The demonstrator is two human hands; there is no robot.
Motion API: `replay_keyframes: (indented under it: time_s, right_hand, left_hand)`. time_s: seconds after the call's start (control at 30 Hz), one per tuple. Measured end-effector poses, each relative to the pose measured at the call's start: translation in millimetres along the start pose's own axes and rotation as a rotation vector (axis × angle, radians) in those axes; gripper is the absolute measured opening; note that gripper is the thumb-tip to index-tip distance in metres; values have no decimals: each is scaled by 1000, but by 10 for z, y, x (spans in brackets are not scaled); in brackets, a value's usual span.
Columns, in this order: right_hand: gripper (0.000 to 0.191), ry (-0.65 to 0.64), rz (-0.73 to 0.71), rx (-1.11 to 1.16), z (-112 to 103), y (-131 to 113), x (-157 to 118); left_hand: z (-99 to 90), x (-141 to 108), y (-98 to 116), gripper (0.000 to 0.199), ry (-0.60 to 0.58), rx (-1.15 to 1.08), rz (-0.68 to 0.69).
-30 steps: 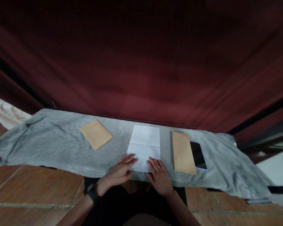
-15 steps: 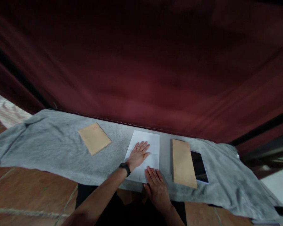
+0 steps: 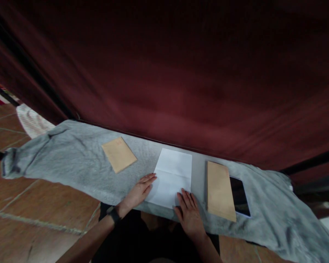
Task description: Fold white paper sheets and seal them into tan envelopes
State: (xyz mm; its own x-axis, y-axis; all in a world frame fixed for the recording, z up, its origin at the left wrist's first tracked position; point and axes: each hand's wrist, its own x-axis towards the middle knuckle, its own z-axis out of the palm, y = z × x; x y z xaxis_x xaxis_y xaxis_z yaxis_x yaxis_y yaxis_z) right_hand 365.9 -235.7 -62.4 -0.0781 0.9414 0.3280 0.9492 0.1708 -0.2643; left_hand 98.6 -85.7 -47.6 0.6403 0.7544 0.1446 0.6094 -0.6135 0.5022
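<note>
A white sheet of paper (image 3: 173,171) with crease lines across it lies on the grey cloth in front of me. At its left edge is my left hand (image 3: 140,189), fingers stretched out and held close together, with nothing in it; a dark watch is on that wrist. My right hand (image 3: 189,213) rests at the near right corner of the sheet, its fingers spread over the edge of the paper. To the right lies a stack of brown envelopes (image 3: 220,191), and on the left is another brown envelope (image 3: 119,155), set at an angle.
A dark-screened tablet or phone (image 3: 239,196) is partly under the envelope stack. Grey cloth (image 3: 79,160) covers the narrow surface. Dark red fabric (image 3: 164,91) rises along the far edge. Tiled floor (image 3: 57,215) shows below, and a striped cloth (image 3: 34,120) hangs at far left.
My left hand has slid off the middle of the paper to its left edge. My right hand stays near the sheet's near right corner. The whole view has shifted slightly.
</note>
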Motion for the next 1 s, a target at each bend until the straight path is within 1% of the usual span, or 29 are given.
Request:
replay_keyframes:
  time_s: [0.07, 0.17, 0.27, 0.4, 0.5, 0.6, 0.7, 0.77, 0.87, 1.0]
  right_hand:
    - [49, -58, -61, 5, -50, 52, 0]
    - [54, -122, -109, 5, -135, 94, -10]
    - [55, -157, -98, 6, -191, 83, -16]
    - [53, -167, -87, 32, -212, 51, -12]
    - [52, -138, -73, 48, -209, 34, -12]
    - [52, -132, -66, 48, -204, 16, -14]
    - [49, -138, -62, 60, -214, 16, -22]
    - [52, -133, -61, 75, -236, 43, -38]
    - [54, -93, -23, 143, -300, 128, -65]
    - [33, 41, 123, 411, -439, 253, -14]
  left_hand:
    - [-77, -136, 87, 55, -93, 7, 45]
    - [-133, -260, 265, 68, -204, 99, 114]
    - [-143, -286, 383, 68, -238, 159, 119]
    - [-171, -243, 407, 61, -256, 165, 146]
    - [-197, -206, 437, 58, -244, 174, 178]
    - [-194, -170, 513, 54, -235, 218, 170]
    - [-186, -147, 579, 48, -199, 235, 118]
    - [-210, -151, 599, 44, -173, 221, 74]
    - [-316, -185, 606, 34, -137, 153, 32]
    - [-538, -193, 596, 27, 20, -95, -43]
